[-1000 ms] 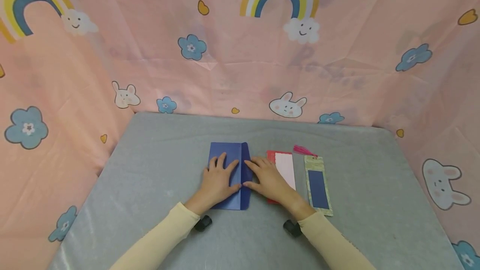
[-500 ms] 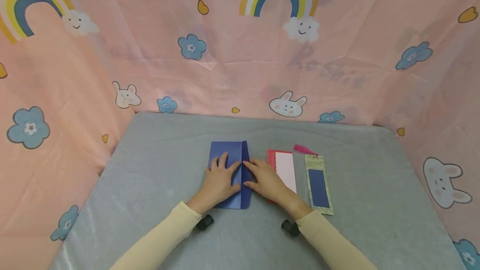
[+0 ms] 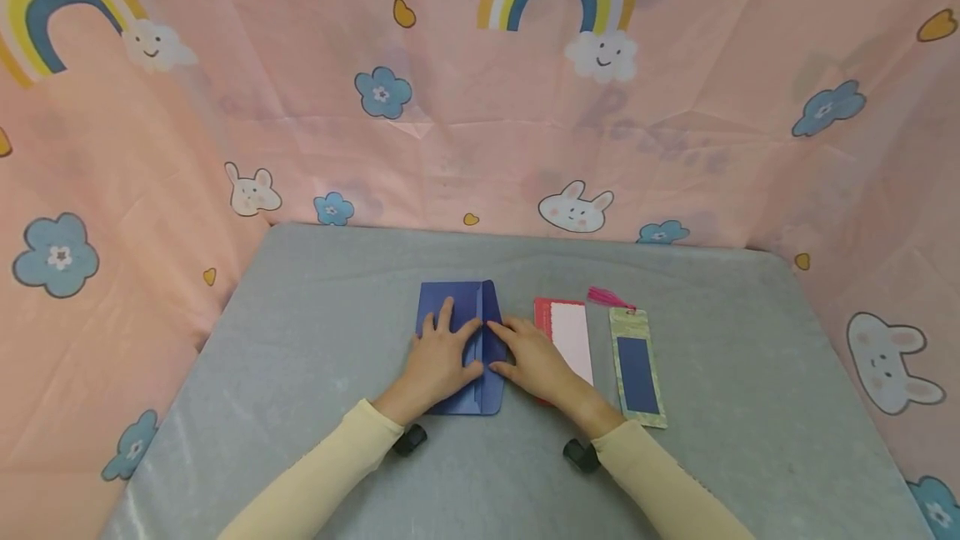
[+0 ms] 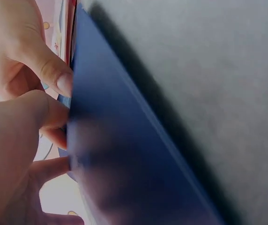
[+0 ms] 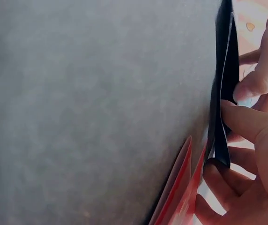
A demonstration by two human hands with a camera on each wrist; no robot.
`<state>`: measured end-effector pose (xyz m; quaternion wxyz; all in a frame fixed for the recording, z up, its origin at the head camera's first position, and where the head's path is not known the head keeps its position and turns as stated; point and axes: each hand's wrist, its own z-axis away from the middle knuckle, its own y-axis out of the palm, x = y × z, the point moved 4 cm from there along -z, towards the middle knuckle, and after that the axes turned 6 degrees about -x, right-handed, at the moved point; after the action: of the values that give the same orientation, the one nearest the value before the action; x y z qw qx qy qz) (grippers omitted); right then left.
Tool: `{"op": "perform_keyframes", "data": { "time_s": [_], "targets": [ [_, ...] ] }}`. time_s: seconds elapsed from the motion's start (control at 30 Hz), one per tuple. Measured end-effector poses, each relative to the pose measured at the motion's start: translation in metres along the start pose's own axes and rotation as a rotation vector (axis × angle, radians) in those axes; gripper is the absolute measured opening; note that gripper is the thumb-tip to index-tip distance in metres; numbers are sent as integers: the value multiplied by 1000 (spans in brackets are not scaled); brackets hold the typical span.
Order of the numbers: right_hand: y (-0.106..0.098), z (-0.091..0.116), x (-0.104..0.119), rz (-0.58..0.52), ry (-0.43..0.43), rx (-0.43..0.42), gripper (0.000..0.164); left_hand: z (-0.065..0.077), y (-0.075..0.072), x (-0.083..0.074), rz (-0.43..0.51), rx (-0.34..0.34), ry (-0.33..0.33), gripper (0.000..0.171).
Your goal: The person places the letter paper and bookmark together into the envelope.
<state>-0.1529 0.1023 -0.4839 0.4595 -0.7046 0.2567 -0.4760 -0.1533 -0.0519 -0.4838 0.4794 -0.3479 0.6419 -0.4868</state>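
A dark blue envelope lies on the grey table, its flap folded out to the right. Over its body spreads my left hand, thumb and forefinger tips right at the pocket's edge. My right hand comes in from the other side, its thumb and forefinger tips touching the flap close to the fold. A narrow gap shows along the pocket's mouth. The left wrist view has the blue envelope large and slanted; the right wrist view shows the dark flap nearly edge-on beside the fingers.
Partly under my right wrist lies a red and white card. Right of it is a green bookmark with a blue panel and a pink tassel. A pink patterned curtain stands behind the grey table.
The pocket's edge has shifted slightly left and its mouth now shows a narrow gap along the fold. Both hands stay almost in place; the card and bookmark have not moved.
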Motion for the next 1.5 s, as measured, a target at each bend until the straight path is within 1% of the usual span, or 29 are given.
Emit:
{"op": "perform_keyframes", "data": {
  "time_s": [0.2, 0.37, 0.5, 0.6, 0.8, 0.9, 1.03, 1.13, 1.27, 1.4, 1.5],
  "targets": [
    [-1, 2, -1, 0, 9, -2, 67, -1, -2, 2, 18, -62, 5, 68],
    [1, 1, -1, 4, 8, 2, 70, 0, -4, 5, 33, -85, 9, 65],
    [2, 1, 2, 38, -15, 14, 69, 2, -7, 7, 46, -93, 15, 64],
    [4, 0, 5, 73, -20, 16, 66, 2, -7, 9, 46, -84, 23, 64],
    [8, -1, 8, 132, 10, 6, 65, 2, -6, 11, 72, -81, 25, 57],
    [9, -1, 10, 154, 20, 1, 64, 2, -6, 10, 77, -66, 25, 55],
    [8, 0, 11, 169, 18, -19, 62, 4, -7, 6, 82, -39, 43, 51],
    [9, 0, 11, 176, 14, -24, 61, 5, -7, 2, 71, -31, 52, 47],
    [10, 0, 11, 178, 10, -20, 61, 6, -6, -1, 36, -41, 28, 45],
    [11, 1, 11, 188, 8, -24, 61, 6, -5, -3, -26, -91, 15, 48],
    [11, 1, 11, 190, 12, -28, 62, 4, -7, -4, -80, -128, 6, 52]
  ]
}}
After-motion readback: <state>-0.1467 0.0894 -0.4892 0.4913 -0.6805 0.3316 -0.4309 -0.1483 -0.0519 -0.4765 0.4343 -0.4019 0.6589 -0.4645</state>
